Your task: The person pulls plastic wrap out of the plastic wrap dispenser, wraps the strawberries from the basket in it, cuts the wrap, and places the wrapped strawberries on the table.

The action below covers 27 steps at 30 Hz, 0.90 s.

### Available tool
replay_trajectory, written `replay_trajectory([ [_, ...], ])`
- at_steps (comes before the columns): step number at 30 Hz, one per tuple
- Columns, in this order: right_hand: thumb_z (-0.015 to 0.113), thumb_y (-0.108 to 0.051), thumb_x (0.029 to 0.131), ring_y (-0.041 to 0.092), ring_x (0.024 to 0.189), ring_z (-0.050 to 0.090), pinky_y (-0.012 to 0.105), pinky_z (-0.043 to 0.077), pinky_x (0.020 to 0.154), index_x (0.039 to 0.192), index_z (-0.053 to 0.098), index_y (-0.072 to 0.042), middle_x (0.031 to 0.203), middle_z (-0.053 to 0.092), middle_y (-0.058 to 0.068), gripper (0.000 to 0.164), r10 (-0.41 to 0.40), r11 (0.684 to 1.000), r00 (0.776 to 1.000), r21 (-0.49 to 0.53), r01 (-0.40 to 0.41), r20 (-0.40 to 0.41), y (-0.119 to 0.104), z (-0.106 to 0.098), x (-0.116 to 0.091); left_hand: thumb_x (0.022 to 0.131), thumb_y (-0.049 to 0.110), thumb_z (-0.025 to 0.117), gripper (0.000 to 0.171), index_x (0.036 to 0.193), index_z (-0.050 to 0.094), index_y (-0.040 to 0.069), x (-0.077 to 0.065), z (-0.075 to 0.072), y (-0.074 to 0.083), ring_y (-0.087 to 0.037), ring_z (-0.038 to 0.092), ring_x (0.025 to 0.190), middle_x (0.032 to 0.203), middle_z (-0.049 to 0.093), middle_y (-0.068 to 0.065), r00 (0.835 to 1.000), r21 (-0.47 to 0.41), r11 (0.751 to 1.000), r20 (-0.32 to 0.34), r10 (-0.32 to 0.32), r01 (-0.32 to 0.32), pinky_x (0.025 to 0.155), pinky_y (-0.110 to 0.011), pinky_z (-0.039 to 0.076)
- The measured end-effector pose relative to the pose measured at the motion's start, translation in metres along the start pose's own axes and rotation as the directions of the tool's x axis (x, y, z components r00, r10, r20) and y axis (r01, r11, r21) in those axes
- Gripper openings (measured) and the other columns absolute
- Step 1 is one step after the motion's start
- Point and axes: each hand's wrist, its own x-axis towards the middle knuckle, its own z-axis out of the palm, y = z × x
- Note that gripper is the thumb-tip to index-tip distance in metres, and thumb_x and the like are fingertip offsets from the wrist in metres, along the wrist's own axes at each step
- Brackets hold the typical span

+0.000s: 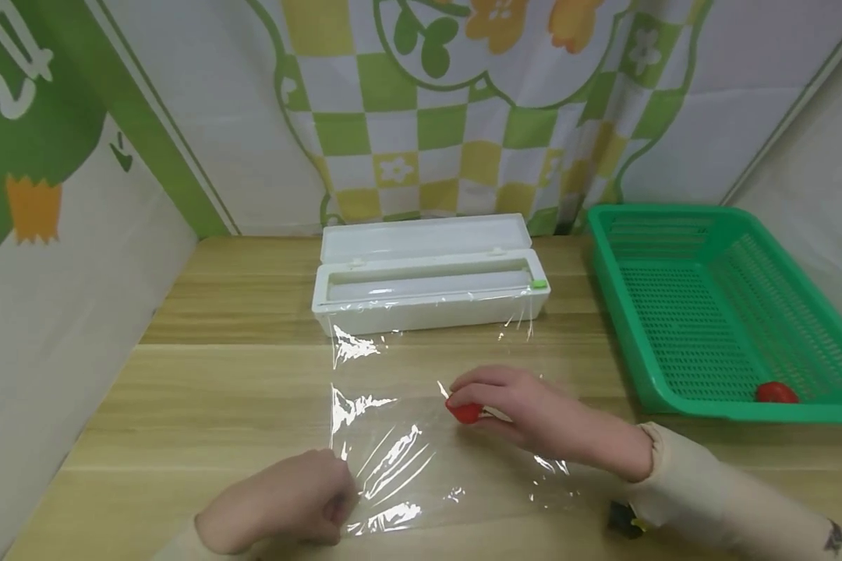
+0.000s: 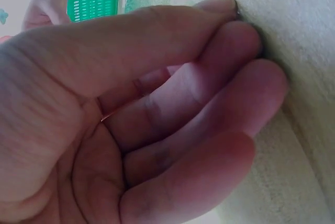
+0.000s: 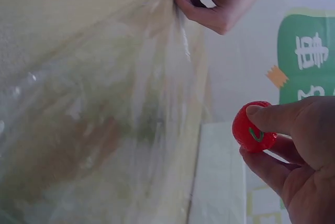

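A sheet of clear plastic wrap [image 1: 393, 460] stretches over the wooden table from a white wrap dispenser [image 1: 431, 312], whose lid stands open at the back. At the sheet's near left corner, my left hand [image 1: 291, 499] pinches the film between thumb and forefinger, the other fingers curled. My right hand [image 1: 526, 409] holds a small red toy fruit [image 3: 255, 127] above the sheet, its thumb on one side and fingers on the other. A green mark shows on the fruit's glossy, bumpy skin.
A green plastic basket [image 1: 638, 343] stands at the right, with another red piece [image 1: 776, 392] in its near corner. Under the right sleeve lies a small dark object [image 1: 624, 520] with a yellow bit. Patterned cloth [image 1: 421, 140] hangs behind the table.
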Motion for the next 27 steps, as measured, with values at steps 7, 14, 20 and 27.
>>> replay_trajectory([
  [7,0.073,-0.007,0.088,0.011,0.113,0.065,0.024,0.053,0.099,0.115,0.07,-0.015,0.12,0.068,-0.001,0.028,-0.016,0.999,0.995,0.051,0.011,0.099,-0.003,0.018,0.002,0.063,0.005,0.076,0.029,0.056,0.054,0.022,0.0,-0.002,-0.001,0.004,0.041,0.053,0.054,0.045,0.019,1.0,0.018,1.0,-0.006,0.01,-0.01,0.048,-0.015,0.039],
  [14,0.071,-0.008,0.09,0.012,0.113,0.064,0.026,0.052,0.102,0.111,0.071,-0.014,0.118,0.068,0.0,0.021,-0.04,0.997,0.992,0.076,0.031,0.121,-0.004,0.034,0.0,0.064,0.004,0.076,0.028,0.058,0.055,0.022,-0.002,0.0,0.0,0.004,0.042,0.052,0.055,0.046,0.019,1.0,-0.008,1.0,0.005,0.01,-0.01,0.048,-0.015,0.04],
  [20,0.074,-0.014,0.088,0.012,0.115,0.063,0.028,0.052,0.103,0.108,0.071,-0.017,0.119,0.068,0.0,0.021,-0.012,0.998,0.986,0.055,0.003,0.169,-0.006,0.04,-0.004,0.065,0.004,0.077,0.028,0.058,0.056,0.021,-0.002,-0.001,0.002,0.004,0.042,0.053,0.055,0.047,0.019,1.0,0.009,1.0,0.003,0.011,-0.011,0.049,-0.014,0.04],
  [27,0.074,-0.018,0.088,0.014,0.119,0.061,0.032,0.052,0.104,0.114,0.07,-0.018,0.124,0.067,0.0,0.026,0.043,0.998,0.976,0.03,-0.05,0.213,-0.008,0.042,-0.006,0.064,0.005,0.074,0.027,0.054,0.055,0.022,-0.002,-0.002,0.002,0.004,0.039,0.049,0.051,0.043,0.02,0.999,0.043,0.998,-0.02,0.037,-0.036,0.046,-0.014,0.037],
])
